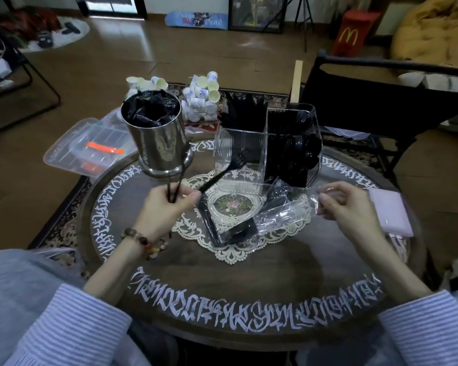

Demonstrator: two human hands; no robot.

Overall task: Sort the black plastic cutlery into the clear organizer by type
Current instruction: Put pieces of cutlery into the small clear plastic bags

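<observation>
One head-worn view, looking forward and down from the person's seat.

The wide lens sits close above the round table (222, 281), both forearms reaching in from the bottom corners, the near rim filling the foreground. The view faces across the table to the floor (143, 56) and the far wall beyond, edges bowed by the wide angle.

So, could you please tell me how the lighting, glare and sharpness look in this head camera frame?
Head view: dim, flat indoor light. The steel canister and the clear organizer carry soft reflections. The wide lens bows the round table edge. The left hand with its black fork is slightly motion-blurred, and the clear wrapper near the right hand is hard to outline.
</observation>
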